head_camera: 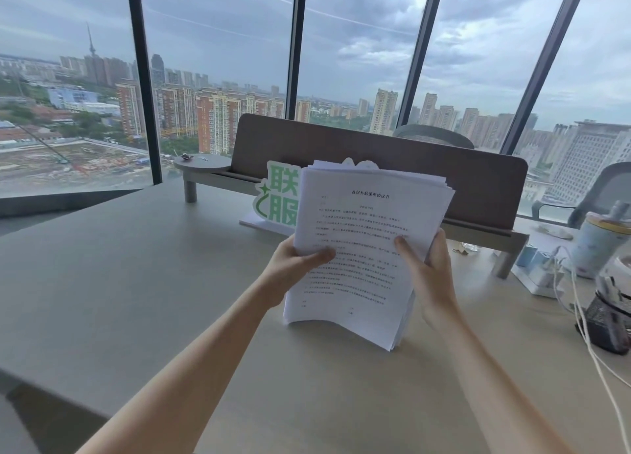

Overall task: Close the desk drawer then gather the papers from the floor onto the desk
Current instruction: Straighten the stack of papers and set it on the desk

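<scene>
Left hand (297, 262) clamps the lower left edge of the paper stack (367, 245), thumb across the printed face and fingers hidden behind. Right hand (432, 272) grips the right edge likewise, thumb on the front. The stack stands upright at frame centre, its bottom edge resting on the desk (136, 283) and curling forward; the top sheets are fanned and uneven.

Risk: the loose, misaligned sheets could slide out of the grip or the stack buckle at its curled foot if either hand relaxes unevenly. At lower right, the white cables (580, 320) and mesh pen holder (607, 320) lie near enough to be snagged.

Surface: pale, smooth desktop, bare on the left. A green sign (276, 197) and brown divider panel (375, 153) stand behind the stack. Floor-to-ceiling windows (218, 44) fill the upper frame. The drawer is not in view.
</scene>
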A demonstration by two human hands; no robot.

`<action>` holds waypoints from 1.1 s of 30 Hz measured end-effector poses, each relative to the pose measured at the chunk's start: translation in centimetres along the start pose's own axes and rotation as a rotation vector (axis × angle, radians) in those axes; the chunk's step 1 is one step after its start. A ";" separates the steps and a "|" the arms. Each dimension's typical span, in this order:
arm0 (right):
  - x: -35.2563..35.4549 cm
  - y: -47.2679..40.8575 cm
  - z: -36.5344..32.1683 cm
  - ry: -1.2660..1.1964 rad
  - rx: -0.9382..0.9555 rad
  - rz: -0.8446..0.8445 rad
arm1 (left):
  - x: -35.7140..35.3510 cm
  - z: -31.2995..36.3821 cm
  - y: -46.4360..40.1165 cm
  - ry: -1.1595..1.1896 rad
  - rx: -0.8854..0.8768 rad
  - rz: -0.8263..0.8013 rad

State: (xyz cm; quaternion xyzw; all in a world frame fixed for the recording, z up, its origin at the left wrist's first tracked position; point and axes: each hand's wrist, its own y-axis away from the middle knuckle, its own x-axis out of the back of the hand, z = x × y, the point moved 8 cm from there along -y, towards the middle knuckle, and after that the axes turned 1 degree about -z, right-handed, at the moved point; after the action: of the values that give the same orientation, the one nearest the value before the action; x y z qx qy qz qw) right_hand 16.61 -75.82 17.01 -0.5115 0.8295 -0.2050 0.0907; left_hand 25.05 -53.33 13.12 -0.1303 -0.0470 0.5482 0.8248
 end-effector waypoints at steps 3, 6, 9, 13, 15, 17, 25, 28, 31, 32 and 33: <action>-0.2 0.8 1.6 -0.008 -0.037 0.002 | 0.0 -0.9 0.0 0.003 0.011 0.016; -0.4 0.7 1.6 -0.002 -0.024 0.017 | -0.6 -0.6 -0.2 -0.009 -0.011 0.042; -0.5 0.0 0.4 0.017 0.020 0.012 | -0.8 1.1 -0.5 -0.012 -0.047 0.077; 0.0 -0.6 -1.2 0.022 0.071 0.023 | 0.0 2.4 -0.9 0.009 -0.049 0.020; 0.0 -0.6 -0.8 0.007 0.059 0.033 | 0.5 1.3 -0.6 0.015 -0.016 0.005; -0.3 -0.2 0.5 0.004 0.022 0.024 | 0.6 -0.6 -0.1 0.030 0.019 -0.011; -1.1 0.7 3.2 0.061 0.015 -0.008 | 0.3 -2.7 0.0 -0.014 0.042 0.087; -1.2 0.5 2.6 0.048 0.041 0.015 | 0.7 -1.7 -0.5 0.015 -0.001 0.135; -2.3 1.6 4.9 0.076 -0.003 -0.008 | 1.1 -4.1 0.1 0.026 0.058 0.139; -2.7 2.0 5.7 0.079 -0.031 -0.017 | 1.2 -4.9 0.4 0.012 0.079 0.140; -2.8 2.2 6.3 0.076 -0.054 -0.018 | 1.4 -5.2 0.4 0.000 0.079 0.143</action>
State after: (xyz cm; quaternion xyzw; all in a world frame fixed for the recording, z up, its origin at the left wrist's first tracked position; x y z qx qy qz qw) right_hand 18.36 -73.99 10.21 -0.5129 0.8331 -0.2026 0.0435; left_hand 26.42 -52.75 7.89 -0.1005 -0.0159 0.6072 0.7880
